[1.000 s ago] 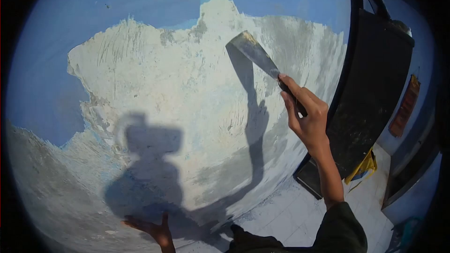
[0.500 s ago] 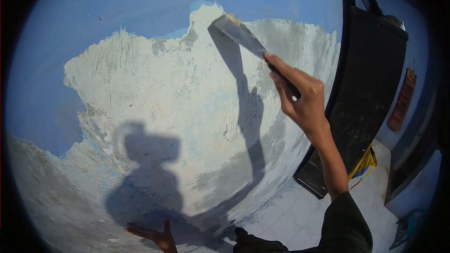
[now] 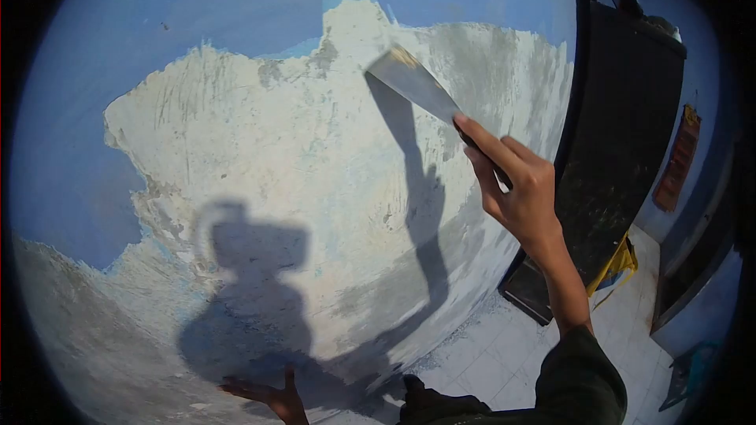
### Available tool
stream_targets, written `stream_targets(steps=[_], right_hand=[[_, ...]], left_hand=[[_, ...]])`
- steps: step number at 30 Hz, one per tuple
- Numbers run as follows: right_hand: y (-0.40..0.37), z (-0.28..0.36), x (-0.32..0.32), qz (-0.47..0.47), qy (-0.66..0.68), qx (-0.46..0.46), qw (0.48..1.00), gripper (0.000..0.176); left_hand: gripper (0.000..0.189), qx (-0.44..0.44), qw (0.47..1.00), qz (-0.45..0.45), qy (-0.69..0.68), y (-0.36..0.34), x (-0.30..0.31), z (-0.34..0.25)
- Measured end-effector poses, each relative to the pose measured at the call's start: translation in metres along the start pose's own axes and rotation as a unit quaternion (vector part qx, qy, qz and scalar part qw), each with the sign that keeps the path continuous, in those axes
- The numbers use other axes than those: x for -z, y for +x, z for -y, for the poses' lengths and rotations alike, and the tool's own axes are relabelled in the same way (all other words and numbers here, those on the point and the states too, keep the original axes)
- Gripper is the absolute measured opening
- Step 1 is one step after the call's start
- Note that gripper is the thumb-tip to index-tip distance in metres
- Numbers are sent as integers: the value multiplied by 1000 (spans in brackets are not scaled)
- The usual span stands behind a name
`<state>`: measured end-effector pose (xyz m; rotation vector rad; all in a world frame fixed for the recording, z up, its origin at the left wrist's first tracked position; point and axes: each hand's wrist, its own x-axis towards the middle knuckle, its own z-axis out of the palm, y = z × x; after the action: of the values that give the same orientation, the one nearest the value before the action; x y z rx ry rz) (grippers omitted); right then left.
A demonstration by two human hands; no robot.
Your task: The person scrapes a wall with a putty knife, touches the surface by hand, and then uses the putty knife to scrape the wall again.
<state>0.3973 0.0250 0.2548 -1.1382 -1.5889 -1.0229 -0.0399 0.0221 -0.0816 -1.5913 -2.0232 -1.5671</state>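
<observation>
My right hand [image 3: 520, 185] is wrapped round the dark handle of a putty knife [image 3: 416, 82]. Its wide metal blade has pale residue near the edge, and the blade's corner meets its shadow on the wall [image 3: 268, 149]. Blue paint covers the upper wall, while a large patch below is bared to whitish and grey plaster with a ragged paint border. Low in the view, my left hand [image 3: 276, 399] has its fingers spread and seems to rest against the wall; it holds nothing.
A tall black panel [image 3: 622, 102] stands at the right, with a yellow bag [image 3: 618, 267] near its foot. A red-brown object [image 3: 679, 161] hangs on the farther blue wall. White floor tiles [image 3: 488, 370] carry scraped debris along the wall's base. My shadow falls on the plaster.
The putty knife in my right hand has moved down and slightly right, away from the blue paint edge. My left hand stays low with spread fingers; the view has shifted slightly.
</observation>
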Motion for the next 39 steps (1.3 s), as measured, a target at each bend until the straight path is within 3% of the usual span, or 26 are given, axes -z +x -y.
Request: stream_targets(steps=[11, 16, 20, 27, 29, 31, 33, 34, 35, 39], right_hand=[[5, -8, 6, 18, 9, 2, 1000, 50], [49, -10, -4, -33, 18, 30, 999, 48], [7, 9, 8, 14, -15, -19, 1000, 48], [32, -7, 12, 25, -7, -1, 1000, 50], [13, 13, 21, 87, -67, -54, 992, 50], [6, 8, 15, 62, -29, -45, 997, 50], [22, 2, 10, 38, -30, -24, 999, 51], [34, -3, 9, 22, -16, -1, 1000, 50], [28, -4, 10, 26, -12, -8, 1000, 51], [-1, 0, 11, 42, -27, -24, 998, 53]], left_hand=[[115, 4, 1000, 14, -2, -10, -11, 17], [106, 2, 1000, 20, -5, -4, -17, 14], [101, 0, 1000, 31, -4, -3, -14, 24], [92, 11, 999, 49, -4, -10, -27, 31], [91, 11, 998, 65, 9, -13, -26, 43], [89, 24, 994, 99, 37, -17, -32, 71], [91, 100, 969, 207, 90, -16, -35, 92], [89, 43, 994, 97, 36, -16, -34, 86], [89, 10, 998, 57, 11, -13, -29, 60], [92, 2, 999, 53, -5, -17, -28, 32]])
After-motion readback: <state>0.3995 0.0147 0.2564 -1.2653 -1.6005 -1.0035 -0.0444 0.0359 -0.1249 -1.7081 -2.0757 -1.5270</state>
